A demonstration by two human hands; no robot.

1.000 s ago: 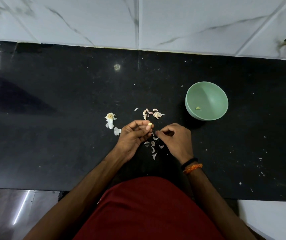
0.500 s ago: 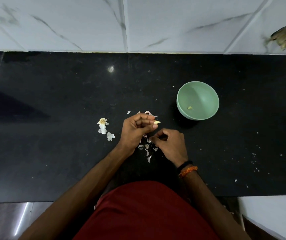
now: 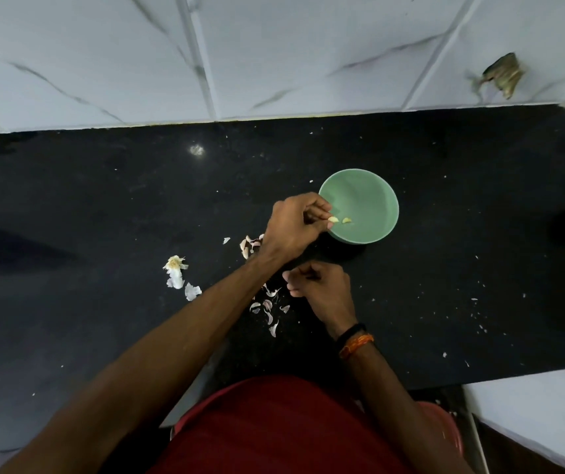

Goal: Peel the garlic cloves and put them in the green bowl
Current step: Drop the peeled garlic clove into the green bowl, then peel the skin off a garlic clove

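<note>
A pale green bowl [image 3: 373,200] stands on the black counter [image 3: 103,206]. One peeled garlic clove [image 3: 346,220] lies inside it. My left hand [image 3: 296,227] reaches over the bowl's left rim and pinches another peeled clove [image 3: 333,219] at its fingertips. Nearer to me, my right hand [image 3: 322,289] rests on the counter with its fingers curled; nothing shows in it. A few unpeeled cloves [image 3: 250,244] lie just behind my left wrist, partly hidden by it.
Garlic skins [image 3: 269,307] are scattered under my forearm. A stripped garlic stem and skin bits [image 3: 176,271] lie to the left. White tiled wall [image 3: 274,56] backs the counter. A lighter ledge [image 3: 531,405] sits at the near right.
My left hand has carried the peeled clove from the middle of the counter rightwards over the bowl's rim. My right hand stayed by the skins.
</note>
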